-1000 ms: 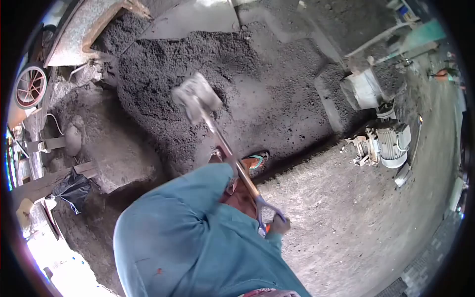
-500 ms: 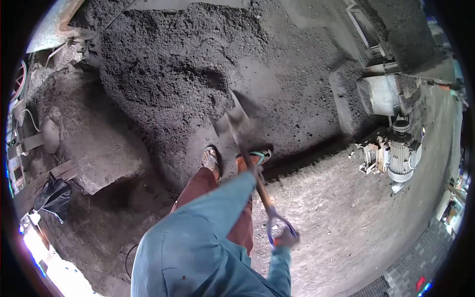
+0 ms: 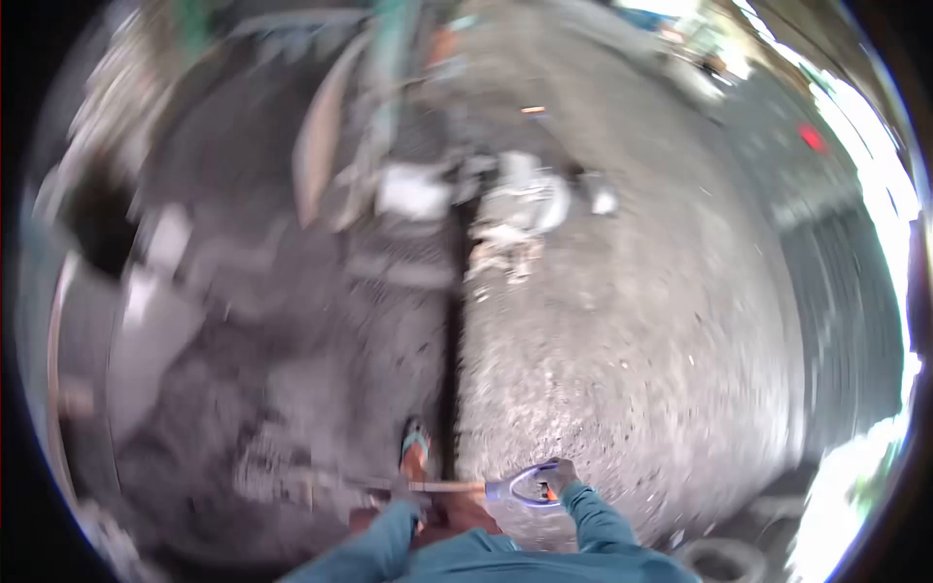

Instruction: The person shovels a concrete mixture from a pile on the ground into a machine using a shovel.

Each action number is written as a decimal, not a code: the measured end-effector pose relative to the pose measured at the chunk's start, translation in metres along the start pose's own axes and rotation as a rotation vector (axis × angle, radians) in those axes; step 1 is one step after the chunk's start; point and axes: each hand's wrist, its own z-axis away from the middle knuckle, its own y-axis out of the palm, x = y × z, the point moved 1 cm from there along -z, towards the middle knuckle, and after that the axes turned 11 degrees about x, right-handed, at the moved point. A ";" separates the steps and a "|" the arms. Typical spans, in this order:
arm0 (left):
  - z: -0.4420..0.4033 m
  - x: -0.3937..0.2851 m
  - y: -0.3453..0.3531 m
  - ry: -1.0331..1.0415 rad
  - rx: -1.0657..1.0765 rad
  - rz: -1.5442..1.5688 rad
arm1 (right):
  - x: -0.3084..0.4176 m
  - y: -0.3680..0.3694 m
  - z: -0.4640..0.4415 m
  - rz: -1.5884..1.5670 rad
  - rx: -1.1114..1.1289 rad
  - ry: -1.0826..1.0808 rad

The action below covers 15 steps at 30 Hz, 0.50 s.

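I hold a shovel (image 3: 455, 488) nearly level across my front. My right hand (image 3: 558, 476) grips its purple-blue D-handle, with something orange showing at the fingers. My left hand (image 3: 408, 496) is closed around the shaft farther down, above a sandaled foot (image 3: 415, 445). The blade end points left. A clump of dark, grainy material (image 3: 277, 466) appears there, blurred by motion, so the blade itself is hard to make out.
A dark gap (image 3: 453, 340) runs along the edge between dark floor on the left and paler, rough ground on the right. Ahead stands a motor (image 3: 530, 199) beside a white block (image 3: 413, 191). A tyre-like ring (image 3: 724, 562) lies at lower right.
My view has swung right, away from the dark heap. The shovel has come up from the heap's edge and turned level, both hands still on it.
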 end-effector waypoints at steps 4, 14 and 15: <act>0.017 -0.038 0.023 -0.093 -0.062 -0.139 | -0.029 -0.010 -0.011 0.091 0.066 -0.107; 0.026 -0.116 -0.007 -0.190 -0.123 -0.385 | 0.026 0.065 0.042 0.061 0.006 -0.166; 0.026 -0.123 -0.013 -0.197 -0.124 -0.403 | 0.031 0.066 0.057 0.045 -0.008 -0.147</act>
